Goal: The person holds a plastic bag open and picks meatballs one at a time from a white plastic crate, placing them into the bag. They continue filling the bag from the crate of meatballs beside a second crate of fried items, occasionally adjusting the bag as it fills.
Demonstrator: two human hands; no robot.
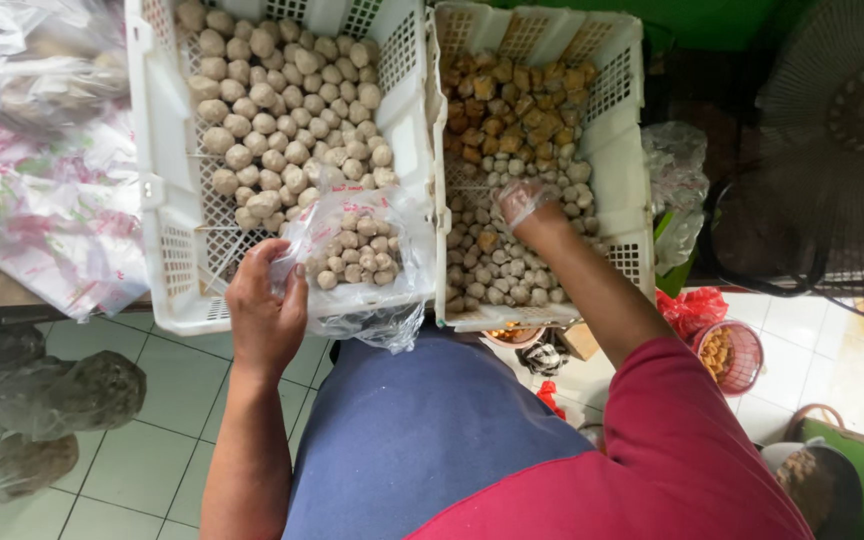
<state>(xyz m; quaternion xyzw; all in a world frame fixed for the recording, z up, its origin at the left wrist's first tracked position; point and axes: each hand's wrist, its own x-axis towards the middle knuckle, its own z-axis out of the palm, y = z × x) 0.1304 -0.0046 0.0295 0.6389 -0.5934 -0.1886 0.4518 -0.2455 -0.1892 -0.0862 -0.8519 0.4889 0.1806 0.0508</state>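
Floor: tiled, 2 crates (167,250) above
Left hand (267,315): pinching bag (352,255), part-filled with balls
Right hand (524,203): in right crate (624,180); grip unclear

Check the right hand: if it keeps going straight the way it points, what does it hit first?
The right hand, in a thin clear glove, points down into the right crate. It would meet the small pale balls there first; it may already touch them.

2 white crates (167,190) – 1 clear bag (352,255) – 2 hands (264,310)
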